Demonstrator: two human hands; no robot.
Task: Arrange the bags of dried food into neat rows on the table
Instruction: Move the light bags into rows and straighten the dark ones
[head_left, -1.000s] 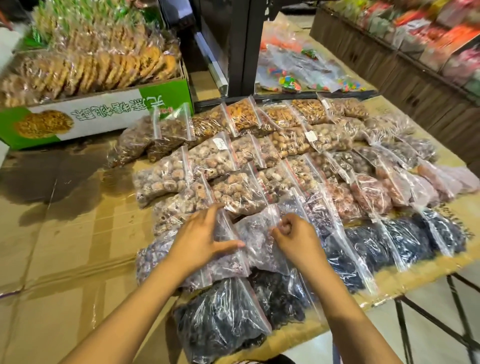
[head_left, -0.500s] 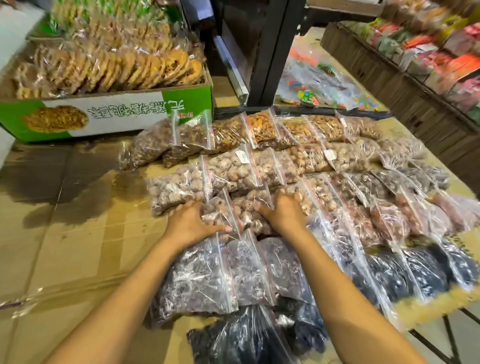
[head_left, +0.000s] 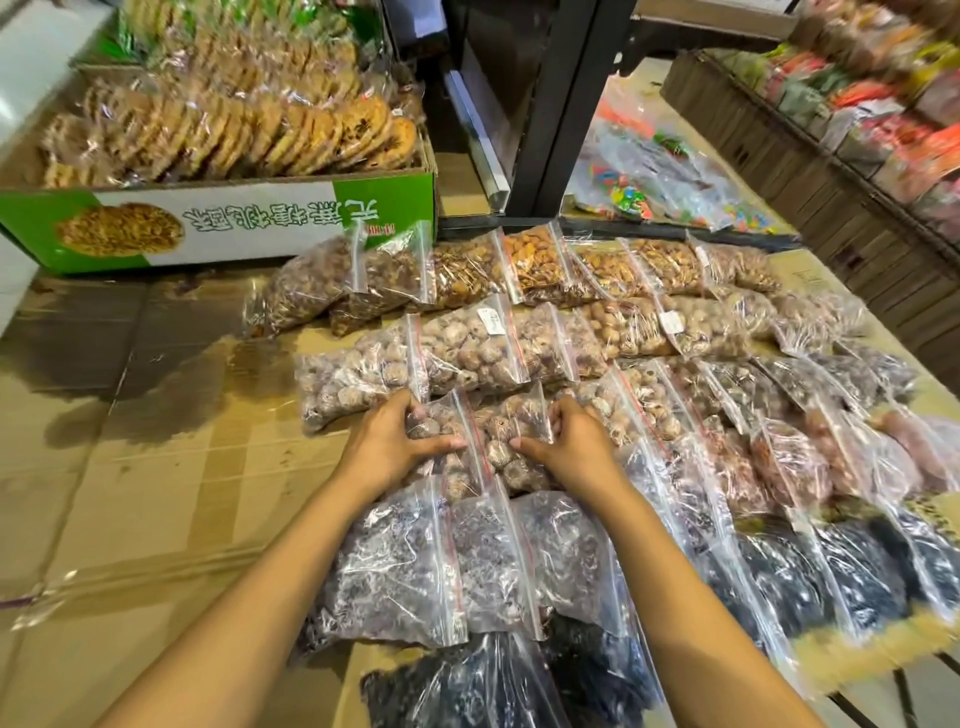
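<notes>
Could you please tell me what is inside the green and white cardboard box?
Clear-wrapped round brown biscuits stand in rows inside the green and white cardboard box; anything beneath them is covered.

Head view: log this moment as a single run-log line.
step: aligning middle row | left hand: grips end bag | right hand: grips next bag | both bags on table

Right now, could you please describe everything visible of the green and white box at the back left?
The cardboard box is open-topped, its front green at both ends and white between, printed with dark characters and a biscuit picture. Rows of clear-wrapped round biscuits stand on edge inside. It sits flat behind the bags, far left.
</notes>
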